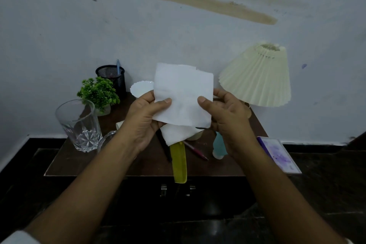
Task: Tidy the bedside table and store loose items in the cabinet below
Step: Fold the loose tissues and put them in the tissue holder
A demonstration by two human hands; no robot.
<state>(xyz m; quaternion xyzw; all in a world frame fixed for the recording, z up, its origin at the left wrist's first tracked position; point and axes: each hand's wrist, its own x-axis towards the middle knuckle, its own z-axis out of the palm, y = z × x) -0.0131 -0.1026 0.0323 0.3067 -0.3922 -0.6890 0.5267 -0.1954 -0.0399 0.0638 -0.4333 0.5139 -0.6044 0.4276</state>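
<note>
Aloft, creased white tissue (184,93), sides in pinch of left hand (144,119) and right hand (227,121).

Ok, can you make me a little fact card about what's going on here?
holding: left hand and right hand pinch a white tissue
where: above the bedside table
left side: glass, little plant, pen holder
right side: lamp, notebook
front edge: yellow comb sticking out
cabinet: doors look shut
</note>
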